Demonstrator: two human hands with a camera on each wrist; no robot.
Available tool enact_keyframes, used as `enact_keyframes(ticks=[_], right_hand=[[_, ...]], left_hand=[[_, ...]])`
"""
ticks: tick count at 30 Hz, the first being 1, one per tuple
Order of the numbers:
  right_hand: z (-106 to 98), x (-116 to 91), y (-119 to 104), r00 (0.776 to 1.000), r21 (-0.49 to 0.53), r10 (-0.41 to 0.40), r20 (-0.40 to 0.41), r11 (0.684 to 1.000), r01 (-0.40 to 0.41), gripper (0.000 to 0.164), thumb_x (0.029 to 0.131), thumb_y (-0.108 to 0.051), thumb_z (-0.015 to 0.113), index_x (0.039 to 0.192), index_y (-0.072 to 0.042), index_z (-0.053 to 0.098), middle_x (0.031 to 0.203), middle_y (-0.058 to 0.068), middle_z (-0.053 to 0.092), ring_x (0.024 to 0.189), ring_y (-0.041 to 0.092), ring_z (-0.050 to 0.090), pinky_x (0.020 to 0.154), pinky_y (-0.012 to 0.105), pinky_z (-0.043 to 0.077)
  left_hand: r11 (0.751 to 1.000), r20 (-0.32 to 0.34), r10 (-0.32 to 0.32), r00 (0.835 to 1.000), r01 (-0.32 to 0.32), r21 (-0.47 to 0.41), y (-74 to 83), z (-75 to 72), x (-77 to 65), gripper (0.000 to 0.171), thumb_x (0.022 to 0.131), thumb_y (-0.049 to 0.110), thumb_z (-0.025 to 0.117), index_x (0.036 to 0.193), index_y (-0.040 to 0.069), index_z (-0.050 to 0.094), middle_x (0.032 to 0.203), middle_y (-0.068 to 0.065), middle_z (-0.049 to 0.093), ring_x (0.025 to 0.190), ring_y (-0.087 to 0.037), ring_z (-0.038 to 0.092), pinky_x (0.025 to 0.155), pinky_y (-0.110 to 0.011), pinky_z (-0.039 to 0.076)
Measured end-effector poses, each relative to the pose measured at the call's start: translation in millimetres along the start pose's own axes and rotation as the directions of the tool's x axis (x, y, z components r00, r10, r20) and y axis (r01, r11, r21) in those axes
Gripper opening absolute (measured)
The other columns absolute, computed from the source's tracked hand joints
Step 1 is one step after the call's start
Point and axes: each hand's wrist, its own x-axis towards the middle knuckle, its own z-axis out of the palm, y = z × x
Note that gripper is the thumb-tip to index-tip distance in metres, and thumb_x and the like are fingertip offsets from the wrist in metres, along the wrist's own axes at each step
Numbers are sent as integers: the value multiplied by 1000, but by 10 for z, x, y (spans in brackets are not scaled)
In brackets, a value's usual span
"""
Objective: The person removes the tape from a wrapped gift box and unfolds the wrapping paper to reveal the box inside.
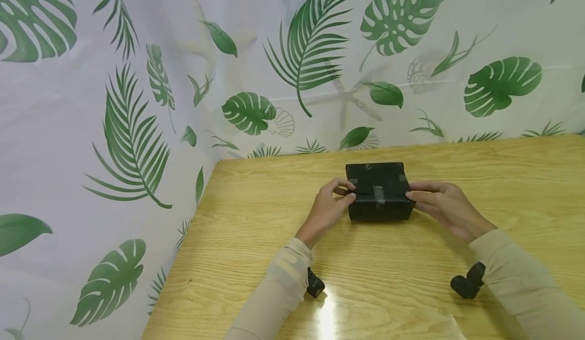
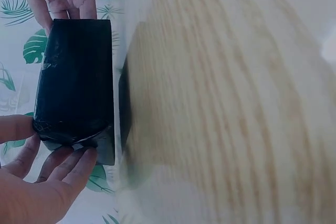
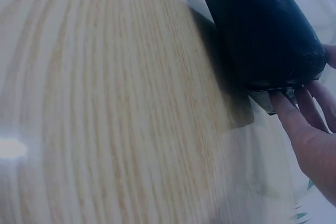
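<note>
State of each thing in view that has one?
Black box: held by both ends, top looks closed
Clear tape: stuck over box's front top edge
Left hand: gripping box's left end
Right hand: gripping its right end
Leaf-print sheet: hanging

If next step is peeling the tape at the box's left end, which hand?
Left, probably: the left hand is right by that tape; the right hand grips the box at its opposite end.
</note>
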Motion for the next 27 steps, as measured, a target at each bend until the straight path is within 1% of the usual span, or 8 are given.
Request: enact_keyframes(ticks=[4, 8, 13, 16, 19, 22, 25, 27], right_hand=[[12, -5, 6, 1000, -47, 8, -11, 999, -8, 34, 101, -8, 63, 133, 0, 56, 136, 9, 41, 108, 4, 65, 94, 23, 54], [10, -3, 25, 1000, -70, 18, -22, 997, -19, 39, 100, -9, 65, 136, 1, 53, 142, 12, 35, 108, 3, 65, 94, 22, 53], [-4, 1, 56, 999, -82, 26, -27, 996, -28, 43, 100, -9, 66, 138, 1, 50, 148, 15, 29, 108, 3, 65, 94, 22, 53], [-10, -2, 66, 999, -100, 26, -27, 995, -29, 47, 100, -10, 66, 141, 3, 47, 151, 17, 26, 108, 2, 65, 94, 21, 52], [-13, -4, 70, 999, -126, 26, -31, 992, -30, 52, 100, -12, 66, 144, 5, 43, 151, 18, 27, 108, 1, 64, 94, 20, 52], [-14, -3, 69, 999, -145, 31, -35, 989, -36, 58, 100, -13, 66, 147, 8, 39, 151, 17, 29, 107, -1, 64, 94, 20, 52], [-16, -1, 66, 999, -162, 36, -41, 986, -42, 63, 100, -13, 66, 149, 11, 35, 148, 15, 33, 107, -1, 64, 95, 22, 52], [-21, 1, 63, 998, -168, 44, -51, 984, -52, 65, 99, -14, 68, 150, 11, 35, 143, 11, 40, 106, 0, 65, 95, 23, 53]], left_hand=[[1000, -2, -9, 1000, 9, 8, -12, 14, -2, 12, 99, 10, 66, 109, 15, 69, 121, 2, 60, 100, -16, 66, 79, -36, 56], [999, -3, -14, 1000, 14, 37, -31, 22, -2, 11, 99, 9, 66, 107, 15, 70, 122, 2, 61, 100, -15, 65, 77, -31, 55], [996, 2, -13, 1000, 13, 84, -48, 27, -4, 10, 99, 9, 66, 105, 15, 71, 126, 1, 61, 103, -15, 62, 82, -30, 55], [997, 6, -10, 1000, 9, 82, -52, 29, -1, 9, 99, 10, 66, 105, 15, 71, 126, 0, 61, 105, -17, 62, 85, -31, 55], [997, 13, -2, 1000, 1, 78, -47, 28, -2, 9, 99, 10, 66, 106, 13, 70, 127, -1, 60, 106, -18, 62, 85, -31, 55], [996, 28, 12, 1000, -15, 86, -43, 22, -4, 9, 100, 10, 65, 107, 13, 69, 126, -2, 61, 102, -17, 63, 81, -30, 55], [991, 46, 21, 999, -26, 131, -40, 4, -5, 9, 101, 13, 64, 109, 16, 67, 119, -2, 64, 98, -16, 64, 77, -31, 54], [980, 49, 26, 998, -35, 198, -38, -14, -4, 8, 101, 17, 65, 109, 20, 65, 116, 0, 65, 99, -16, 64, 79, -33, 54]])
